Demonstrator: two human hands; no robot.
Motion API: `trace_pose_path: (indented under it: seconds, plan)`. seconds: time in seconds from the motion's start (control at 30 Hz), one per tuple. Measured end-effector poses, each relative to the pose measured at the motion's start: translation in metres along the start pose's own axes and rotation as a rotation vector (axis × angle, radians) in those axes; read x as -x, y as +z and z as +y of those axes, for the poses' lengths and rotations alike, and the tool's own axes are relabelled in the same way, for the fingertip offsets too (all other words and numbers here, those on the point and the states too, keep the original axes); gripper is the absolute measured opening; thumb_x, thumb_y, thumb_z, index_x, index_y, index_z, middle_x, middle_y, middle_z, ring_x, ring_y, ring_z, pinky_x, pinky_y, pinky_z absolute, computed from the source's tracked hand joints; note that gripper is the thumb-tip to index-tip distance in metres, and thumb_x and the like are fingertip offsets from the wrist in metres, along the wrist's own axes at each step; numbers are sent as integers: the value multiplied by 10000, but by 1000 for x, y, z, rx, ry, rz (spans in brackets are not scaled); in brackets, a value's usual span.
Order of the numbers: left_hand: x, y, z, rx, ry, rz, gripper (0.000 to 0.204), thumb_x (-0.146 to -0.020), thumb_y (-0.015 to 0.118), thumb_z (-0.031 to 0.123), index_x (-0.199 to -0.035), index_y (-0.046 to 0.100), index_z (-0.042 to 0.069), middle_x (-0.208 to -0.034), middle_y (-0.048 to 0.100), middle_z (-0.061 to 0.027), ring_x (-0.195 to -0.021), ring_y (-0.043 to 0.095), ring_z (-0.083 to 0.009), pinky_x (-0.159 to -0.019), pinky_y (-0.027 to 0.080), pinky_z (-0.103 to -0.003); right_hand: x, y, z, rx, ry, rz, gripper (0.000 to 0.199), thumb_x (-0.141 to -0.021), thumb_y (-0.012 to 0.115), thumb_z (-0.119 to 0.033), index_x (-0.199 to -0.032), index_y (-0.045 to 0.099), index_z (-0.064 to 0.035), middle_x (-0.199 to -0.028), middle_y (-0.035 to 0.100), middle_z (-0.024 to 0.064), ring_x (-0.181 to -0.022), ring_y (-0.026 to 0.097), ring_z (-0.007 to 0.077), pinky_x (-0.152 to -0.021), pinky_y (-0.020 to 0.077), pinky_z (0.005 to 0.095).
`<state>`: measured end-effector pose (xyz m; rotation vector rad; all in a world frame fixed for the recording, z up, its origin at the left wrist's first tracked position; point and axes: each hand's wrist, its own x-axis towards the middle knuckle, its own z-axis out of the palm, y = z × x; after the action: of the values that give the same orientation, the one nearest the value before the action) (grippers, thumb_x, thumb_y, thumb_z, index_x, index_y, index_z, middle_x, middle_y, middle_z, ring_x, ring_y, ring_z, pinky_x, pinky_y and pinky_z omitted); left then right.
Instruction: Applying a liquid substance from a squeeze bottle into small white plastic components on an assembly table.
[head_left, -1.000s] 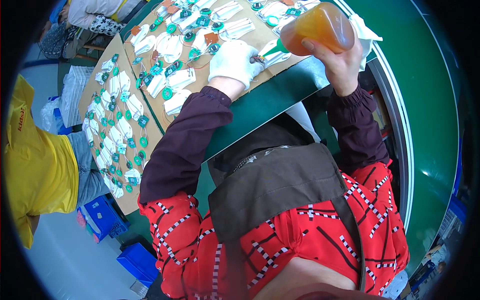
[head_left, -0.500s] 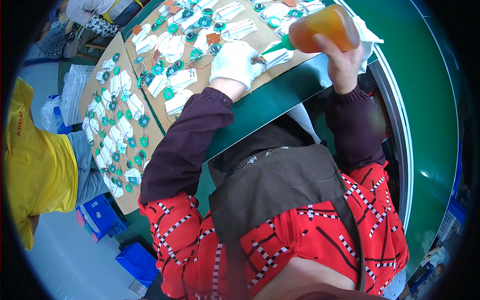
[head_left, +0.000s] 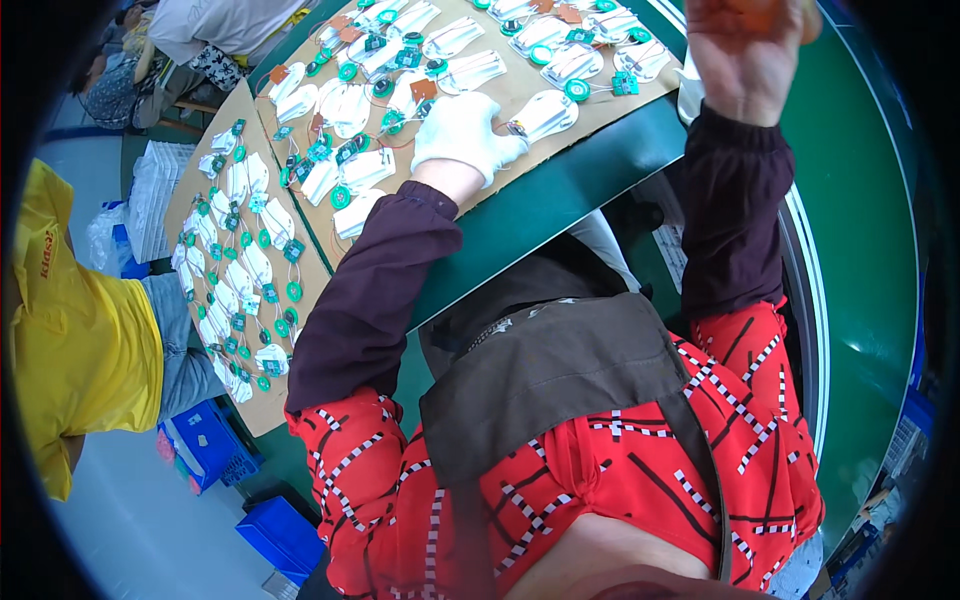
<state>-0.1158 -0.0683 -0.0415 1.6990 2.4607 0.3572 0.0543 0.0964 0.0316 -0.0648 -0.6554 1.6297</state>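
My left hand (head_left: 462, 138), in a white glove, rests over the cardboard sheet (head_left: 588, 118). Its thumb and fingers are closed around a small dark part at the near end of a white plastic casing (head_left: 550, 114); the glove hides most of that part. My bare right hand (head_left: 745, 62) is raised at the top right, its fingers wrapped around an amber squeeze bottle (head_left: 756, 16). The picture's upper edge cuts off the bottle, so its nozzle is out of sight. White casings wired to green circuit boards (head_left: 625, 83) and green-rimmed round parts (head_left: 577, 90) lie around the left hand.
A second cardboard sheet (head_left: 262, 408) with several similar assemblies lies to the left. A person in a yellow top (head_left: 90, 340) is close on that side. Blue crates (head_left: 283, 538) and a stack of white trays (head_left: 160, 200) stand on the floor. A green surface (head_left: 865, 270) curves along the right.
My right hand has lifted the squeeze bottle up and to the right, away from the casing. My left hand has stayed nearly in place by the casing.
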Motion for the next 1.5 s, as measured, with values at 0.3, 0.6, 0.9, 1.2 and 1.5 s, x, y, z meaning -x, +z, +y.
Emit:
trace_pose_path:
  seconds: [0.3, 0.6, 0.9, 1.2, 1.5]
  plan:
    - [-28, -46, -34, 303, -88, -26, 294, -799, 625, 213, -1017, 651, 17, -944, 655, -98, -876, 618, -184, -778, 471, -277, 9, -79, -19, 26, 77, 101, 504, -858, 583, -402, -1220, 452, -77, -1177, 550, 103, -1083, 536, 265, -901, 465, 437]
    - [-65, -11, -31, -474, 170, 140, 172, -742, 569, 121, -860, 693, 121, -804, 660, -125, -770, 642, -296, -713, 517, -376, 34, -86, 11, 57, 216, 157, 499, -864, 594, -369, -1240, 422, -89, -1196, 538, 96, -1080, 547, 249, -857, 507, 404]
    - [-64, -2, -27, -541, 199, 156, 107, -759, 564, 125, -750, 646, 56, -796, 655, -145, -729, 654, -280, -620, 526, -379, 31, -85, 25, 91, 255, 171, 536, -851, 612, -380, -1252, 409, -89, -1203, 526, 102, -1092, 537, 249, -870, 499, 398]
    - [-70, -18, -26, -208, -115, 95, 221, -811, 534, 247, -882, 663, 82, -840, 658, -182, -879, 635, -317, -769, 487, -432, 35, -92, 14, 89, 249, 188, 550, -849, 618, -377, -1261, 396, -87, -1194, 523, 106, -1093, 534, 245, -874, 499, 397]
    - [-92, -16, 3, -379, -297, -260, 525, -822, 459, 513, -1038, 664, 80, -1056, 638, -146, -968, 611, -286, -834, 460, -399, 38, -92, 12, 99, 243, 172, 585, -842, 631, -364, -1283, 365, -87, -1226, 492, 106, -1110, 520, 249, -873, 501, 396]
